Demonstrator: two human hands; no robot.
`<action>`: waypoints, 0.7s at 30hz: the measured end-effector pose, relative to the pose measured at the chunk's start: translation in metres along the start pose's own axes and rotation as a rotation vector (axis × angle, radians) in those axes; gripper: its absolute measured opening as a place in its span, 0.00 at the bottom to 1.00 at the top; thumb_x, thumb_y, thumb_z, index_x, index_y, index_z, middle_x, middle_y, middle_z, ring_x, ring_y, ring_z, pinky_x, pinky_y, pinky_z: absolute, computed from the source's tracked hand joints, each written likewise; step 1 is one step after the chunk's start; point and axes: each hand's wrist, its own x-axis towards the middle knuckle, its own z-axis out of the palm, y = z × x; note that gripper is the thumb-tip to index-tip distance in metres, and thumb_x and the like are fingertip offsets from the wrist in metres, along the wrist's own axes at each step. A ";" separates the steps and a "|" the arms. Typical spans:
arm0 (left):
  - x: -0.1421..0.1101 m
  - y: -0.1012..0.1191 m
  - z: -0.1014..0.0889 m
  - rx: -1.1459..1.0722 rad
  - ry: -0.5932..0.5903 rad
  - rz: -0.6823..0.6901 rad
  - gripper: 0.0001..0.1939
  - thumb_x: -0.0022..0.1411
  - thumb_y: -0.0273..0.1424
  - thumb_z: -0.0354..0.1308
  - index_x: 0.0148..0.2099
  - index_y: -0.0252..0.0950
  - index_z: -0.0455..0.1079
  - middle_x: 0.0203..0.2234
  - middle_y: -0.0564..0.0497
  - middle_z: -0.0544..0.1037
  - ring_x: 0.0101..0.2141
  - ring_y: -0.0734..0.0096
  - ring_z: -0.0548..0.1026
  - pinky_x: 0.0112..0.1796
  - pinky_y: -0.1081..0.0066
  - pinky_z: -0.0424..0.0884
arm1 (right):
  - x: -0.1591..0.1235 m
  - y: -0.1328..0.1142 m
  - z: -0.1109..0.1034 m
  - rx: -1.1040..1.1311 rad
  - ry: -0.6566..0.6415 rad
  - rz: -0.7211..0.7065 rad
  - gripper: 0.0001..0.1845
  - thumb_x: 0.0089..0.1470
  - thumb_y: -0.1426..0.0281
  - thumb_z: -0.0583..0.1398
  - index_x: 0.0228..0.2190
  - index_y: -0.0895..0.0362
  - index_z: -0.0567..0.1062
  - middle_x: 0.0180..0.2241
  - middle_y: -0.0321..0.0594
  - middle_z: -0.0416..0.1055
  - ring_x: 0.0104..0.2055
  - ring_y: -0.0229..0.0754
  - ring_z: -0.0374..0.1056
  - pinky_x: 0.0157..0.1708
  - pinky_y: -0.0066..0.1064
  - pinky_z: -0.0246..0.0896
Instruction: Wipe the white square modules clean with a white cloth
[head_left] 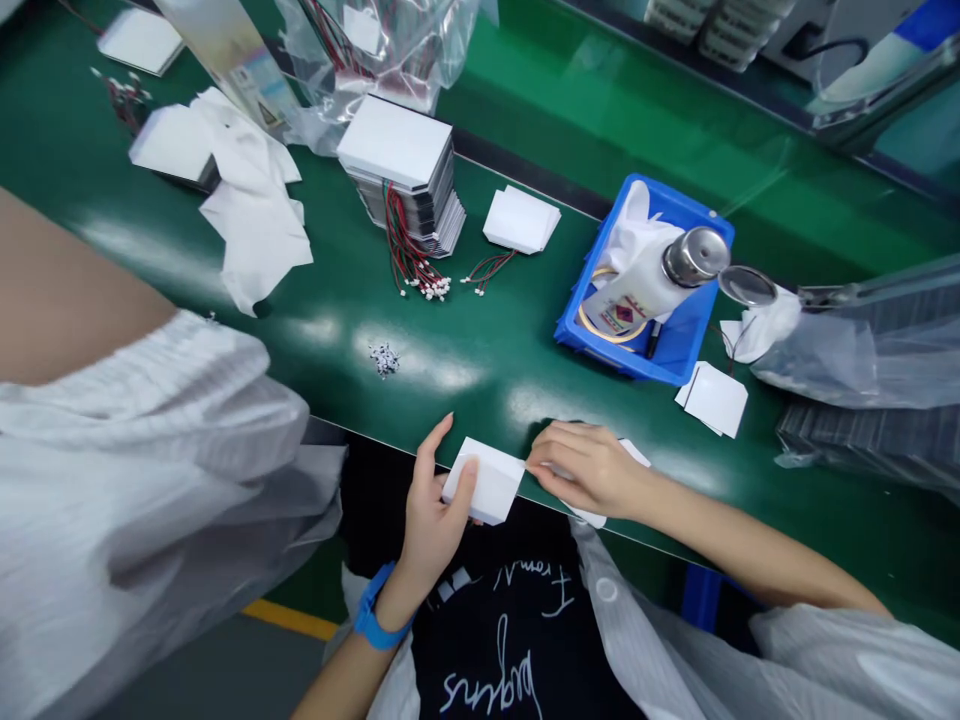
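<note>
My left hand (435, 515), with a blue band at its wrist, grips a white flat rectangular panel (489, 482) over the table's front edge, thumb on its top face. My right hand (581, 465) has its fingertips pinched together at the panel's right corner; what is between them, if anything, is too small to make out. Beneath the right hand and wrist lie more white panels (636, 452), mostly hidden. On the green table (465, 330), beyond my left hand, is a small heap of tiny white-and-dark bits (384, 360).
A tall panel stack (395, 145) with red and black wires stands behind, beside a small panel pile (520, 219). A blue bin (679, 345) holds a white bottle (637, 290). Panels (716, 400) lie to the right. At left, another person's sleeve (150, 480) reaches in.
</note>
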 end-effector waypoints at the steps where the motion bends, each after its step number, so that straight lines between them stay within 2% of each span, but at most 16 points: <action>1: 0.000 0.000 0.000 0.001 -0.002 0.000 0.37 0.67 0.45 0.55 0.70 0.34 0.48 0.13 0.61 0.69 0.14 0.74 0.69 0.15 0.79 0.67 | 0.000 0.000 0.000 -0.011 0.012 0.011 0.07 0.63 0.73 0.53 0.37 0.55 0.71 0.31 0.41 0.73 0.32 0.40 0.69 0.31 0.32 0.65; 7: 0.000 0.000 0.001 0.009 0.001 0.000 0.36 0.67 0.44 0.55 0.69 0.34 0.48 0.13 0.61 0.68 0.13 0.75 0.69 0.15 0.79 0.67 | 0.000 0.000 0.001 0.004 -0.002 -0.014 0.06 0.63 0.73 0.53 0.36 0.55 0.70 0.31 0.41 0.73 0.32 0.40 0.69 0.31 0.31 0.64; 18: -0.001 0.002 0.000 0.026 0.004 0.005 0.35 0.67 0.43 0.55 0.69 0.35 0.49 0.13 0.61 0.69 0.14 0.75 0.69 0.16 0.79 0.68 | 0.001 0.001 0.001 0.001 0.051 -0.025 0.05 0.62 0.74 0.54 0.36 0.56 0.70 0.31 0.41 0.73 0.32 0.40 0.69 0.31 0.31 0.65; 21: 0.000 0.002 0.001 0.024 0.000 0.011 0.35 0.68 0.43 0.55 0.69 0.34 0.48 0.12 0.62 0.68 0.14 0.75 0.69 0.16 0.80 0.68 | 0.001 0.002 0.001 0.010 0.027 -0.045 0.04 0.62 0.74 0.55 0.35 0.56 0.70 0.30 0.40 0.73 0.32 0.40 0.69 0.31 0.31 0.64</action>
